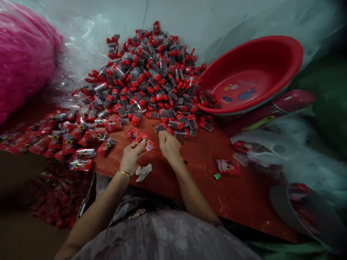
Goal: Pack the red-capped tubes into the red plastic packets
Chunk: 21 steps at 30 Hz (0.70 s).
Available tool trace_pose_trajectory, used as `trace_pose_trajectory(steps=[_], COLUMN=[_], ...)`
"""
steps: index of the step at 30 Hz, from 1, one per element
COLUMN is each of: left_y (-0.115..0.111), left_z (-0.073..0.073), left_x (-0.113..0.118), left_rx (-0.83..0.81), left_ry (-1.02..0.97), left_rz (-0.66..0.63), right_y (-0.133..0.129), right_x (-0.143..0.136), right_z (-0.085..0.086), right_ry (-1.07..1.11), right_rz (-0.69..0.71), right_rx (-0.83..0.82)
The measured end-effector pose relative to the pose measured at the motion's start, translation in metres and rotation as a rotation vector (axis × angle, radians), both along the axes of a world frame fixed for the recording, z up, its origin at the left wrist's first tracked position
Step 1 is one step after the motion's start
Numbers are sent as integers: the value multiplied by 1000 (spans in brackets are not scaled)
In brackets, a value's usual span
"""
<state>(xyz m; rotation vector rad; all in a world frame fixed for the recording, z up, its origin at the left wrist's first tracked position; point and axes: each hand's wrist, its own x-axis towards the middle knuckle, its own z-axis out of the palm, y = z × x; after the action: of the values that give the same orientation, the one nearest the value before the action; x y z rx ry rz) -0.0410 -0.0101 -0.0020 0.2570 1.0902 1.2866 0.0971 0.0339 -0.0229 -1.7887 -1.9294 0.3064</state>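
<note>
My left hand [130, 156], with a gold bracelet at the wrist, pinches a small red printed plastic wrapper [148, 141] above the table. Another red wrapper [132, 134] lies just beyond it. At the near edge of the pile, my right hand [170, 146] has its fingers curled closed against a small clear tube [159, 126] with dark contents; the fingertips are partly hidden. The big pile of red-capped tubes [151, 77] rises beyond both hands. A crumpled whitish scrap [143, 172] rests beside my left wrist.
Red packets [69, 141] spread over the left side, with more in a container [59, 195] below. A red basin [294, 54] tilts at the right, by a pink bottle-like object [292, 101]. Another packet [227, 167] lies on the red table [200, 184]. A pink bag [24, 50] stands left.
</note>
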Motion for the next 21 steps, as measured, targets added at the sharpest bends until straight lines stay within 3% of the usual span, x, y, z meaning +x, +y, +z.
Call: trace_pose_trajectory(steps=[3,7,9,12,16,21], left_y=[-1,-7,-10,-14,-21,-35], left_z=[5,10,10,8,8,7], left_x=[-4,-5,-4,1,11,20], left_rx=[-13,-12,-16,-15,1,27], left_ry=[-71,-155,-159,-129,-82,-20], left_rz=[-74,-113,-118,-122,-143,-168], right_y=[15,0,-18,-46,-73,-85], right_x=[8,17,23,29,22,1], right_z=[-6,-21,-25,-21,-6,-4], right_ry=[-236,-257,-144,223,732,855], right_rz=[-136,-35,18,87,160,44], right_rx=[0,21,83,149,87,84])
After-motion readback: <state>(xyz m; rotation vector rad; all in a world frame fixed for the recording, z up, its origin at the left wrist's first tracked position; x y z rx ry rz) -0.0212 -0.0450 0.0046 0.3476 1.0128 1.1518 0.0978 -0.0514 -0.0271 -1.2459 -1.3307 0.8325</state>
